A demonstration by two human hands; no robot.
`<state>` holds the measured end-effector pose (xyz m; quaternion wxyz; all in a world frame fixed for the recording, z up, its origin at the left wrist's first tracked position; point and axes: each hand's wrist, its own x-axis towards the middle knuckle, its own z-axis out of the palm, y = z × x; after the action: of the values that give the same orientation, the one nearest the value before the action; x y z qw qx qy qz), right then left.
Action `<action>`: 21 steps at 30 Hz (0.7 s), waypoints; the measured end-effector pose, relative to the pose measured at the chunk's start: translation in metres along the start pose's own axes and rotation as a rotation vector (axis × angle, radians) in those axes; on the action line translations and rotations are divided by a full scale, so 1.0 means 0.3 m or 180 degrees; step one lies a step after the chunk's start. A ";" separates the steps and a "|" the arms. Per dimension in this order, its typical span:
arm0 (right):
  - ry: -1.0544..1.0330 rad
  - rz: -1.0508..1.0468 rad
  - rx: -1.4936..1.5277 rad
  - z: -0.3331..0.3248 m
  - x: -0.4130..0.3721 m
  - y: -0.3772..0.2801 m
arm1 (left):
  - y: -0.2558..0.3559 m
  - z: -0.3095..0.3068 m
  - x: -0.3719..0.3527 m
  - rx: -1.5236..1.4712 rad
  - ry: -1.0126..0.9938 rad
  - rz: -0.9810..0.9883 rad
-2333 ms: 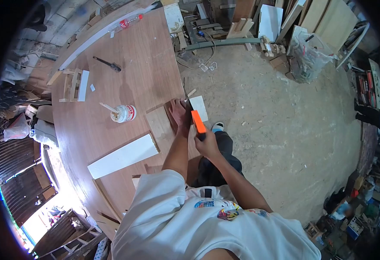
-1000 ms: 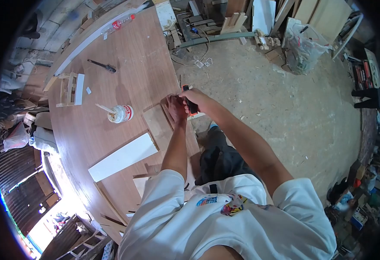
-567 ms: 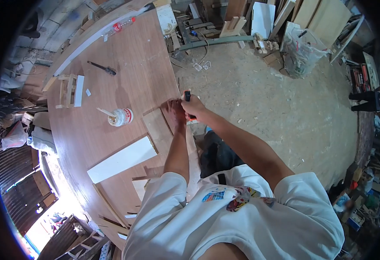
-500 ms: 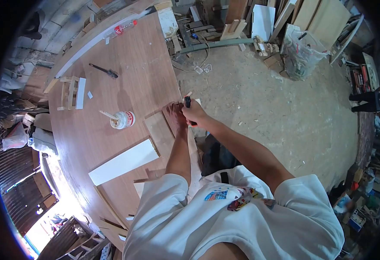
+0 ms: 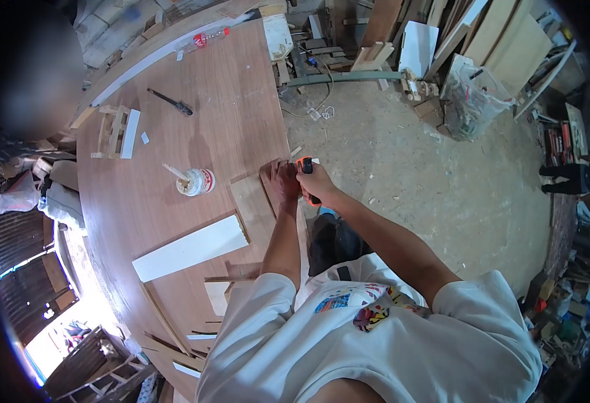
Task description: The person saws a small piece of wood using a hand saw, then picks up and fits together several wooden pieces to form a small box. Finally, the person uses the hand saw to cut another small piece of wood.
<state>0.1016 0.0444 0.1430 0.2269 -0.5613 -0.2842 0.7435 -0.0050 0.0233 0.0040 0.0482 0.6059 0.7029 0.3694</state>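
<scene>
My right hand (image 5: 316, 183) is wrapped round an orange-and-black tool handle (image 5: 304, 164) at the edge of the wood-topped table (image 5: 234, 87). The tool's working end is hidden, so its kind does not show. Against it, my left hand (image 5: 284, 183) grips and presses a wooden board (image 5: 266, 185) at the table edge, fingers bent over it. Beside that lies a pale wooden plank (image 5: 251, 201). A white board (image 5: 191, 248) rests farther left. Behind it stands a white tub with a red label (image 5: 199, 182), a stick leaning out of it.
On the table lie a dark brush-like tool (image 5: 171, 101), a small slatted wooden frame (image 5: 112, 132) and a plastic bottle (image 5: 204, 40). A clear bag of scraps (image 5: 473, 101) and leaning boards (image 5: 513, 43) stand at the far right. Another person's legs (image 5: 567, 180) show at the right edge.
The view has shifted slightly. My right hand and the orange-and-black handle have tilted and moved a little towards me; more of the orange shows. My left hand stays on the board.
</scene>
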 end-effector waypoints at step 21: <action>0.0305 -0.1725 -0.0657 0.009 -0.244 0.351 | 0.025 -0.010 0.008 -0.0239 -0.0042 -0.0786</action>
<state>0.1168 -0.0816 0.1240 0.3721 -0.5195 -0.4867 0.5956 -0.0012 0.0239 0.0114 0.1206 0.5150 0.7575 0.3827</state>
